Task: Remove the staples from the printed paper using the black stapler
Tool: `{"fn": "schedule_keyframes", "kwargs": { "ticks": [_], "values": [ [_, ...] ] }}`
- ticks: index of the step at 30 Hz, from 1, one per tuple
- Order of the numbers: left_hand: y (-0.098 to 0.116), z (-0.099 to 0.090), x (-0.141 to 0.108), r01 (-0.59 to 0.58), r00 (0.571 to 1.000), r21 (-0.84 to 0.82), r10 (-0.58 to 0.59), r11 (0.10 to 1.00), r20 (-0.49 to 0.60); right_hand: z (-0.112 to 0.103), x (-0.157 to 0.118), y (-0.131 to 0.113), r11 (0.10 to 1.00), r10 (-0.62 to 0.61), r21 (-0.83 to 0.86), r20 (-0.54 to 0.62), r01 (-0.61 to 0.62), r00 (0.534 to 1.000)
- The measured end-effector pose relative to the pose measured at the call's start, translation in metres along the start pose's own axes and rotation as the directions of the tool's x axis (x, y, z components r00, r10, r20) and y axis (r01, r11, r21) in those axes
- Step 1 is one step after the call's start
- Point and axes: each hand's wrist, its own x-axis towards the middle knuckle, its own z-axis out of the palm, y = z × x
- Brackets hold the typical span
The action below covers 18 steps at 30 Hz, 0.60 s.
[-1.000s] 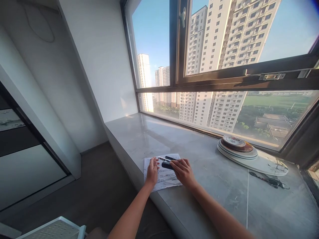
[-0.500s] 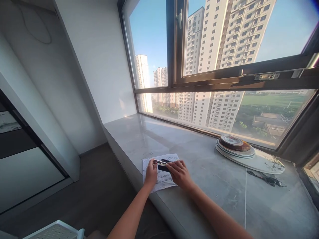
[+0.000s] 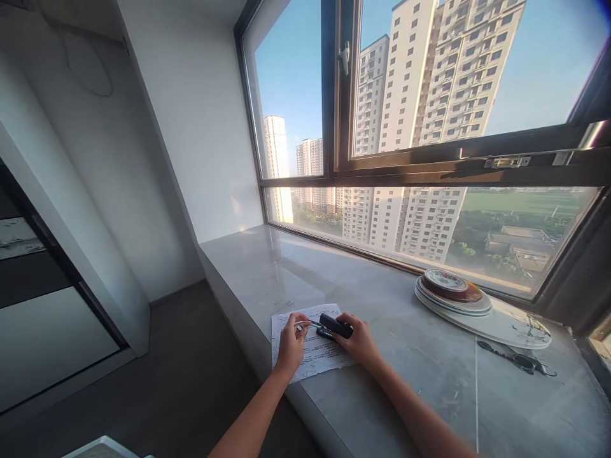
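My right hand [image 3: 359,338] is closed around a black stapler [image 3: 335,325] held low over a printed sheet of paper [image 3: 317,364]. The stapler's upper and lower arms are spread apart, their tips pointing left. My left hand [image 3: 292,346] is closed, with thumb and fingertips pinching a thin, light piece at the stapler's left end. A slim metal strip [image 3: 314,324] spans from those fingertips to the stapler. Whether the pinched piece is a row of staples or part of the stapler, I cannot tell.
The paper lies near the front edge of a grey stone window ledge [image 3: 410,381]. A stack of plates [image 3: 451,289] on an oval white board [image 3: 518,324] stands to the right, with dark-handled scissors [image 3: 520,361] before it. A window frame [image 3: 405,172] rises behind.
My right hand has shifted slightly right, and the stapler now shows more plainly with its arms apart. My left hand still pinches at its left end. The view has tilted up slightly.
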Motion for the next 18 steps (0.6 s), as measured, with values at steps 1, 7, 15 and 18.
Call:
{"fn": "schedule_keyframes", "kwargs": {
  "ticks": [1, 7, 15, 18],
  "values": [
    [0.004, 0.001, 0.000, 0.000, 1.000, -0.027, 0.000, 1.000, 0.004, 0.000, 0.000, 0.000, 1.000, -0.008, -0.007, 0.002, 0.008, 1.000],
    [0.016, 0.005, 0.001, 0.138, 0.990, -0.204, -0.141, 0.969, 0.000, 0.000, -0.002, -0.002, 0.995, -0.100, -0.017, -0.019, 0.100, 0.995],
    [0.028, 0.004, 0.006, 0.264, 0.961, -0.365, -0.276, 0.893, 0.019, -0.010, -0.001, -0.010, 0.973, -0.228, -0.046, -0.075, 0.225, 0.971],
    [0.042, 0.005, 0.007, 0.287, 0.957, -0.247, -0.266, 0.926, 0.116, -0.016, -0.002, -0.021, 0.941, -0.338, -0.036, -0.116, 0.336, 0.934]
  ]
}}
